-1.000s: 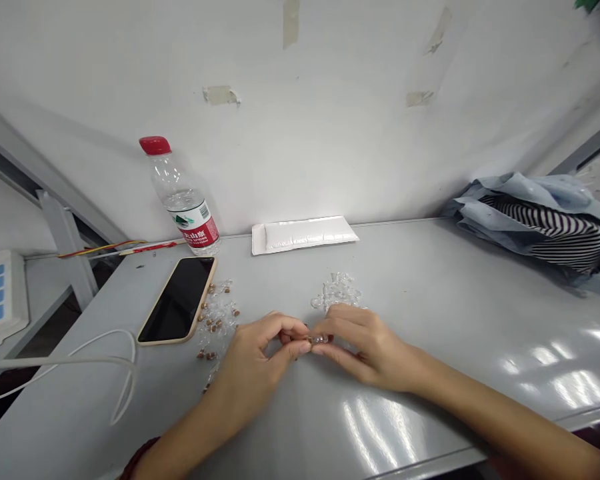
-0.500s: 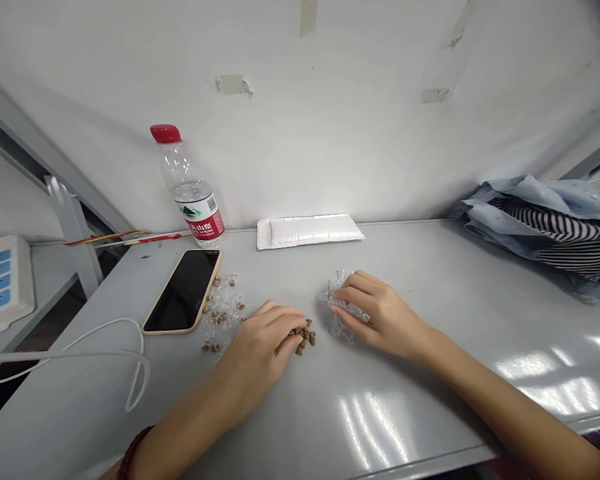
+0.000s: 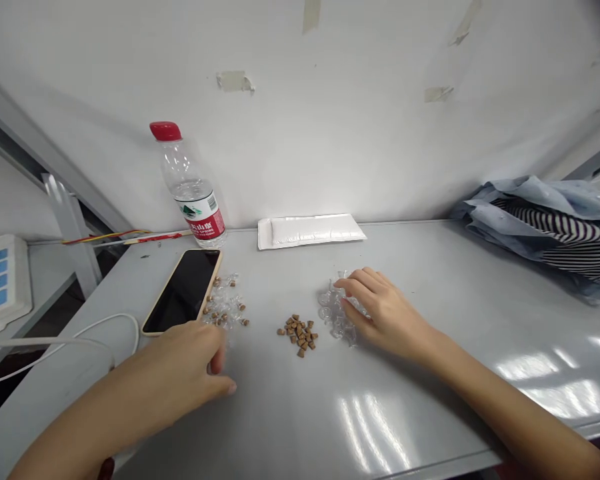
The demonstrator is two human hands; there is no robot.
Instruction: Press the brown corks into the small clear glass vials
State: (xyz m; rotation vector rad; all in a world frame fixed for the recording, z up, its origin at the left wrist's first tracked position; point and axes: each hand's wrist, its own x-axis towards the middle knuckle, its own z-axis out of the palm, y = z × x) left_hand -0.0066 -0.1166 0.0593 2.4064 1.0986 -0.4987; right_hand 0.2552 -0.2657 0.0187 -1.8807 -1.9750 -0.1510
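My left hand (image 3: 193, 363) is over the left side of the table, below a phone. Its thumb stands apart from the curled fingers, whose tips are mostly hidden; I see nothing held in it. Just above it lies a group of tiny clear bottles (image 3: 225, 307) with brown stoppers. A small pile of loose brown stoppers (image 3: 300, 333) sits between my hands. My right hand (image 3: 380, 310) rests at a cluster of clear, tiny bottles (image 3: 335, 313) without visible stoppers, fingers loosely bent and apart, partly covering them.
The phone (image 3: 185, 290) lies at the left near a red-capped water bottle (image 3: 195, 193). A white padded packet (image 3: 313, 230) lies against the back wall. White cables (image 3: 95, 333) cross the left edge, beside a power strip (image 3: 5, 283). A bluish bag with striped cloth (image 3: 545, 227) is at far right.
My left hand has moved left and toward me, off the brown stoppers, uncovering the pile. My right hand has stayed at the clear bottles, with its fingers shifting slightly.
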